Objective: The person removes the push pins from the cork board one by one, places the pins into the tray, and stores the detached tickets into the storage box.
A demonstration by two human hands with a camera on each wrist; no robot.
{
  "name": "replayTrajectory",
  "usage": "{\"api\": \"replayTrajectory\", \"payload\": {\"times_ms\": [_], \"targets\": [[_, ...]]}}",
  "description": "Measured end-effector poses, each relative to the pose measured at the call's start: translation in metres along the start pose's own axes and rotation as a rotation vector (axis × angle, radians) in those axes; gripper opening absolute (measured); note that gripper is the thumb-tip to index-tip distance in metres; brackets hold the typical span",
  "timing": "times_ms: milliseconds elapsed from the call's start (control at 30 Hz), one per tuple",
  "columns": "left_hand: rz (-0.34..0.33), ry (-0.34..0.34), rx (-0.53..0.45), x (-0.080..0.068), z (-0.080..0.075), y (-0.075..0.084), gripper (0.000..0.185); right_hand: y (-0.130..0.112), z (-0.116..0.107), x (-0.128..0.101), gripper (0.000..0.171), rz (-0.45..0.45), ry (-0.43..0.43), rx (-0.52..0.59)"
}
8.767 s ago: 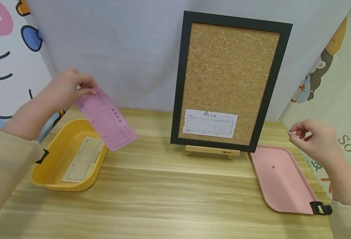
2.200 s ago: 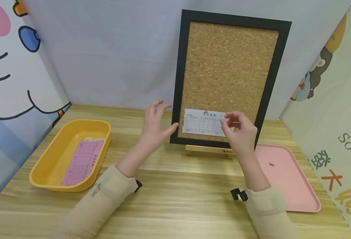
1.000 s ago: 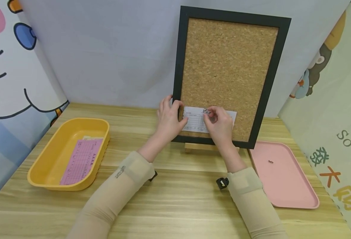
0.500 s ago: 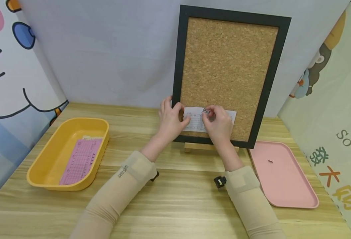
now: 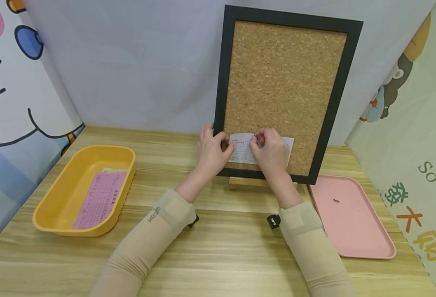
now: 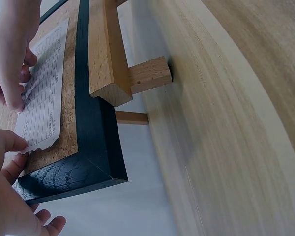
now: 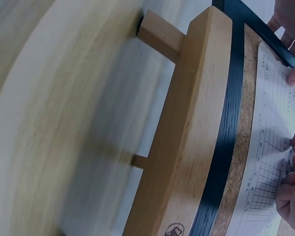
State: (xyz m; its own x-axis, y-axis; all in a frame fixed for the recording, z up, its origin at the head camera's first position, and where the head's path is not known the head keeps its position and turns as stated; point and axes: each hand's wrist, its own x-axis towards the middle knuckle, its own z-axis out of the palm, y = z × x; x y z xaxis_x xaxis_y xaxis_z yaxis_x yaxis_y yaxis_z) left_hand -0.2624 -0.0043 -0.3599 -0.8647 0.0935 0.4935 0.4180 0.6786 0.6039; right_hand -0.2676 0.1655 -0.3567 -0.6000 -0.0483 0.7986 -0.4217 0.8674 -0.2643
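A white printed slip (image 5: 242,152) lies low on the cork board (image 5: 288,82), which stands in a black frame. At the slip's top edge my right hand (image 5: 273,154) pinches a small shiny thumbtack (image 5: 254,135) with thumb and forefinger. The left hand (image 5: 210,152) is at the board's lower left corner. In the left wrist view its thumb and forefinger pinch the slip's torn left edge (image 6: 42,142), while its other fingers reach behind the frame (image 6: 99,140). My right hand covers the right-middle part of the slip in the head view.
The board rests on a small wooden easel (image 5: 236,182). At the left stands a yellow basket (image 5: 51,206) with a pink slip (image 5: 101,200) over a pale one. A pink tray (image 5: 355,231) at the right bears a small dark item (image 5: 336,201).
The pink slip, earlier in my left hand, now lies in the yellow basket. Both hands have come to the white slip, the right one at its tack. Over the last second they barely move.
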Motion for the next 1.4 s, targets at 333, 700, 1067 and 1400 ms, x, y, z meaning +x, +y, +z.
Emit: {"api": "replayTrajectory", "payload": {"times_ms": [333, 700, 1067, 1400], "targets": [[-0.008, 0.000, -0.024, 0.0000, 0.0007, -0.0008, 0.016, 0.0022, -0.0006, 0.0031, 0.009, -0.116, -0.015, -0.073], [0.013, 0.012, -0.026, 0.0017, 0.0013, -0.0012, 0.015, 0.0002, 0.0003, 0.0066, 0.009, -0.170, -0.027, -0.101], [0.005, 0.013, -0.030, 0.0016, 0.0013, -0.0016, 0.016, 0.0038, -0.0005, 0.0054, 0.007, -0.216, -0.029, -0.059], [0.001, 0.001, -0.030, 0.0017, 0.0006, -0.0009, 0.017, 0.0053, -0.0016, 0.0042, 0.015, -0.181, -0.031, -0.060]]}}
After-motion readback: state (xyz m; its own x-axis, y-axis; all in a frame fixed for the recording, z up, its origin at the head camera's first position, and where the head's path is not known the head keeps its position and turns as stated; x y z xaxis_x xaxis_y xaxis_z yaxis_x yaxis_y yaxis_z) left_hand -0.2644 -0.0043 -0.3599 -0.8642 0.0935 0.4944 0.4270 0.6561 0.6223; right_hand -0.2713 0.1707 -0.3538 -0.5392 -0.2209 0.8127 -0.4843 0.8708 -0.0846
